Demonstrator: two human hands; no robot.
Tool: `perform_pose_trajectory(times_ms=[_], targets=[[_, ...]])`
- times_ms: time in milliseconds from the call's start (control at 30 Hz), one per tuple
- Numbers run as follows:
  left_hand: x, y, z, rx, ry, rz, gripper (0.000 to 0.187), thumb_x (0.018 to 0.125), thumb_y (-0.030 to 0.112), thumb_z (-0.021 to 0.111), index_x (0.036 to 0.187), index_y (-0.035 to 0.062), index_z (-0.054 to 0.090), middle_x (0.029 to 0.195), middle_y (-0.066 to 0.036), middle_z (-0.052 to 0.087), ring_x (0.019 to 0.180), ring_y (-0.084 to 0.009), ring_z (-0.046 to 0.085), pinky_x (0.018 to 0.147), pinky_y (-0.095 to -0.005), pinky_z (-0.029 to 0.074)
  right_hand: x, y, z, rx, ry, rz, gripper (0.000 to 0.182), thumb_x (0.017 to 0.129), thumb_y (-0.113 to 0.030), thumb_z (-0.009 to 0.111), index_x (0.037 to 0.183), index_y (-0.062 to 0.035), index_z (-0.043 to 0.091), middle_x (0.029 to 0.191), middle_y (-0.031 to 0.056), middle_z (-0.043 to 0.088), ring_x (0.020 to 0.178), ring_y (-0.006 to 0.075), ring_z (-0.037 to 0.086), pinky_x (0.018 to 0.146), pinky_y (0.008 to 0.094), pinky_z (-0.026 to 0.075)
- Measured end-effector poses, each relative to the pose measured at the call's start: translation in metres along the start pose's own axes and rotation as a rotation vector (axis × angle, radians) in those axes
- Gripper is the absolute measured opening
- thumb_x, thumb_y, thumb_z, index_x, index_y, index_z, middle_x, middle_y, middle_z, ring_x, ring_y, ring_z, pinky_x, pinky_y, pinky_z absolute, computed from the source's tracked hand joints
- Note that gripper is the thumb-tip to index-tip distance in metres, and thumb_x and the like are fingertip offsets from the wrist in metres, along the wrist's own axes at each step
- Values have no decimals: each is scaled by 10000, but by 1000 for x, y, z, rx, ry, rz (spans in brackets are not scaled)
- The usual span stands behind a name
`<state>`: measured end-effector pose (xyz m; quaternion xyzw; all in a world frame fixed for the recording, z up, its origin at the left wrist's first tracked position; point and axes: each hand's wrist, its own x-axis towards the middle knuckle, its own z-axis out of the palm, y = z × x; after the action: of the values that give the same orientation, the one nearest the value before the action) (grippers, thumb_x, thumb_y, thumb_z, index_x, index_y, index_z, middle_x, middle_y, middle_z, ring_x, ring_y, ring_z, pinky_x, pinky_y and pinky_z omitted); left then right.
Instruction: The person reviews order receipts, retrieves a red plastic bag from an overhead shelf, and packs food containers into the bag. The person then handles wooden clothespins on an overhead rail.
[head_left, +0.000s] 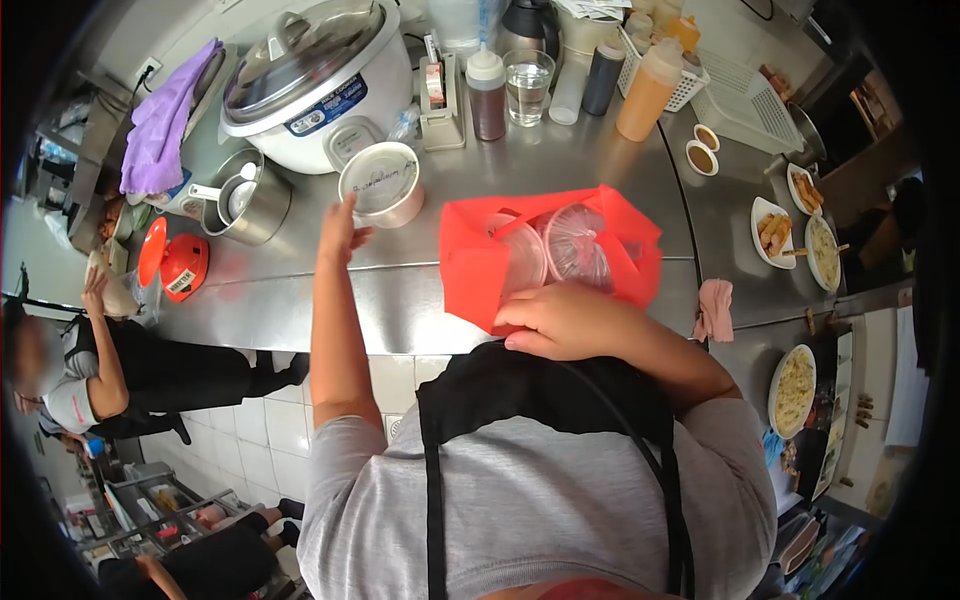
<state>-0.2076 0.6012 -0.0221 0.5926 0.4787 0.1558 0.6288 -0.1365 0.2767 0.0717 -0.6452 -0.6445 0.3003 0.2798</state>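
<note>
A red carrier bag (475, 270) stands with its mouth up on the steel counter in front of me. Inside it sit round tubs, one wrapped in a clear plastic bag (580, 245). My right hand (560, 318) lies across the bag's near rim, fingers curled over the edge. To the left stands a white takeaway bowl (395, 212) with a translucent lid that has handwriting on it. My left hand (343, 232) is beside that bowl's near left side, fingers stretched out and holding nothing. Whether the fingertips touch the bowl cannot be made out.
A large rice cooker (330, 110), steel pot (262, 215) and red lidded container (185, 265) stand left. Squeeze bottles (487, 95) and a water glass (527, 90) line the back. Plated food (773, 232) and a pink cloth (714, 310) lie right. A co-worker (90, 370) stands left.
</note>
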Motion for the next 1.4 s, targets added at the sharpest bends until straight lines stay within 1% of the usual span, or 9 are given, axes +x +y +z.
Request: perform_pose_trajectory(times_ms=[400,800,900,933,1000,1067,1133,1200,1400], targets=[[-2,-26,-10,-536,-138,-9,313,727,9,346,1033,53,395,779,-85,514,463,-125,458,336,-199,345,-45,10,-56,448,317,109,293,785,-163,526,1032,-7,503,962,82,552,837,135,545,687,254,435],[-219,149,55,-94,-360,740,491,683,77,434,1154,-48,381,779,-100,573,471,-97,520,323,-175,369,2,-34,-77,993,656,-97,725,693,-171,608,1258,-8,183,1180,124,371,1077,186,377,884,314,333],[-220,122,58,-50,-594,794,589,733,92,544,1240,-31,270,1163,-166,405,698,-133,555,514,-201,439,-24,-17,-67,1350,679,-103,622,665,-46,549,1227,-8,283,1140,106,430,1045,191,426,884,329,353],[-207,102,60,73,-561,1007,692,721,227,607,1249,-35,242,1243,-201,308,858,-179,535,622,-240,445,-36,-8,-64,1486,616,-32,598,669,-59,542,1215,-10,303,1120,114,454,1018,208,463,875,356,372],[-219,86,55,665,-210,1108,1053,533,548,665,1238,-72,188,1232,-306,231,1110,-378,341,844,-396,366,-50,12,-53,1634,473,30,587,677,-77,535,1214,-14,306,1130,119,450,1025,199,461,875,356,373],[-217,70,57,693,-228,997,1144,489,576,667,1238,-91,117,1190,-317,276,1099,-423,329,884,-427,323,-50,22,-42,1482,492,-21,630,674,-73,539,1236,-20,260,1165,112,415,1067,193,422,896,338,350],[-194,48,49,615,-296,898,1042,584,491,668,1244,-77,94,1177,-264,337,1058,-355,402,869,-380,351,-46,33,-32,1391,525,-2,672,670,-67,540,1255,-26,212,1196,106,373,1102,193,382,911,324,328],[-173,28,55,-62,-600,572,685,720,302,617,1185,-72,281,1077,-182,472,940,-228,496,806,-305,394,-40,40,-25,1313,538,53,717,661,-57,546,1270,-29,169,1218,106,337,1128,197,347,922,316,310],[-148,12,34,-245,-443,304,160,795,89,463,878,-8,561,808,-40,587,744,-98,528,700,-234,401,-10,58,-6,856,531,211,790,625,-44,584,1279,-15,142,1241,122,301,1164,199,285,944,313,260]])
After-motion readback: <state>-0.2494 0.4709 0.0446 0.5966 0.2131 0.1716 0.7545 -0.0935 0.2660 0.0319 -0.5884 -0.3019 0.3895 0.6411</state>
